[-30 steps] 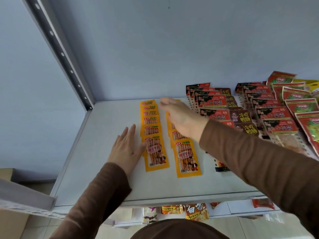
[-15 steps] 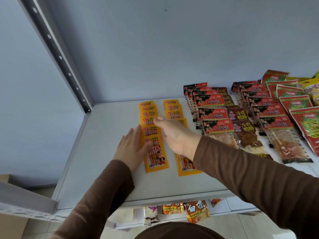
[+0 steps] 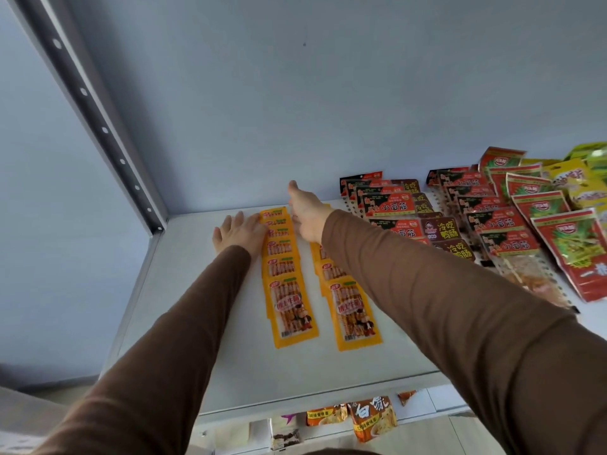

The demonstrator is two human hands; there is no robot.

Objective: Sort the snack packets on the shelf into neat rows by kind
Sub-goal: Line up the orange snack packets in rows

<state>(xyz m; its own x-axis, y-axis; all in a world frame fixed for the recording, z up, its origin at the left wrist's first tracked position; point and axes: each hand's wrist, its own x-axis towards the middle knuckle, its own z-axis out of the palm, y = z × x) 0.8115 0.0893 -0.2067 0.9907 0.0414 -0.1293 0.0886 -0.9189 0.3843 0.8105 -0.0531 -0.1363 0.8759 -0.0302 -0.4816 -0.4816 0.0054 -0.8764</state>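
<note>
- Two packet rows (image 3: 285, 277) run front to back on the shelf (image 3: 197, 356), nearer its left edge.
- More packets (image 3: 486, 224) crowd the back right corner.
- Both hands lie at the rows' back end.

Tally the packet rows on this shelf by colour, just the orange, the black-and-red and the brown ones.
Orange rows: 2
Black-and-red rows: 2
Brown rows: 1
Total: 5 rows

One head-worn camera, close in, looking forward and down across the shelf (image 3: 230, 372) from its front edge toward the back wall.
</note>
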